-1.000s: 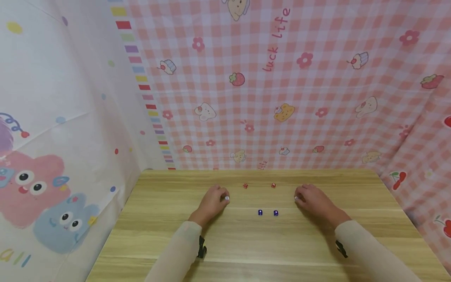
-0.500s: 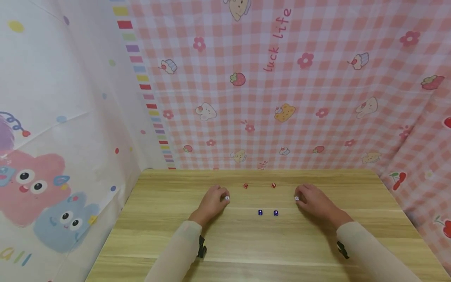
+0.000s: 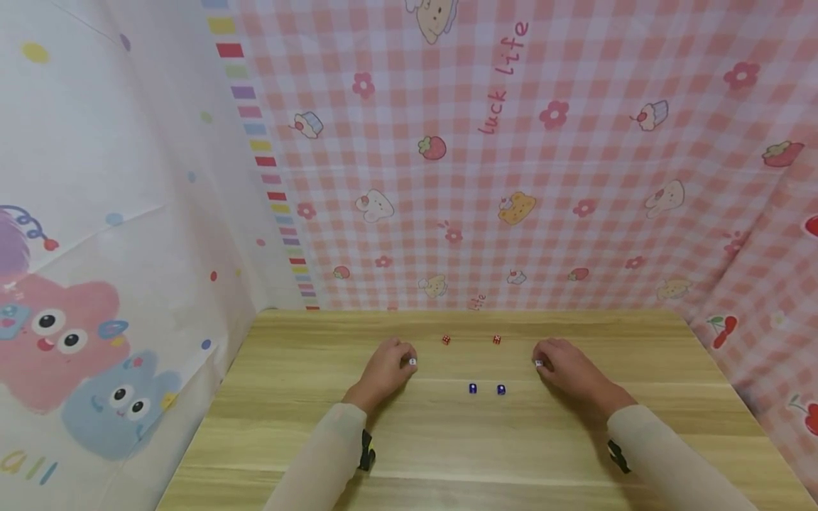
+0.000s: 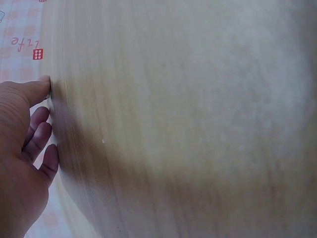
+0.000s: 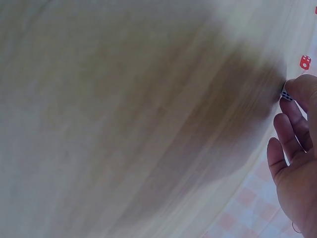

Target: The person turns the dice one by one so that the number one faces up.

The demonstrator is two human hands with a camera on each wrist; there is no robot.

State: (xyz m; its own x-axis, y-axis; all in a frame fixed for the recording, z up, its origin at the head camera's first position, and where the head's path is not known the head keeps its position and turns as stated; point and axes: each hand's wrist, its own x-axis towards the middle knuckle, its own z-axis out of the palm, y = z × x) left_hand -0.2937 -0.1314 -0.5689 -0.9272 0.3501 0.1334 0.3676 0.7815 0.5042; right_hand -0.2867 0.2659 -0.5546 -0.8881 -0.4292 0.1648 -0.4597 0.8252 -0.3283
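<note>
Wood-grain table [image 3: 486,443]: two red dice [image 3: 446,340] behind, two blue dice [image 3: 473,389] nearer.

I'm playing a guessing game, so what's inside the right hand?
The right hand pinches a white die. Part of its dotted surface shows, but whatever the fingertips cover can't be seen.

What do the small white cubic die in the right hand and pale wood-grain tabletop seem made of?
Small white cubic die: probably plastic, from straight edges and dark pips; finish unclear. Pale wood-grain tabletop: wood or laminate, likely satin, from grain streaks and soft sheen.
</note>
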